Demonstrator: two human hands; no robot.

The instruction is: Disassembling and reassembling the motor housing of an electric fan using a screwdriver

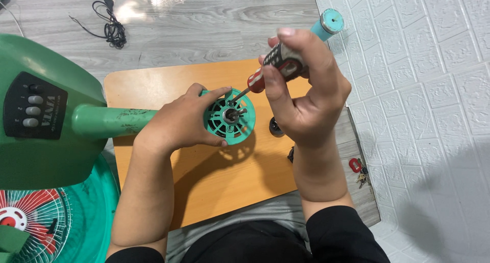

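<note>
Apparently screwdriver in right hand, tip at motor housing.

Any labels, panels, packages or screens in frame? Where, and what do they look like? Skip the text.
Control panel: on the green fan base at far left; dark rounded rectangle with grey buttons in a column and small pale lettering beside them.
Screwdriver handle: in the right hand, above the teal motor housing; red, black and white, marking too blurred to tell.
No packages or screens in view.
</note>
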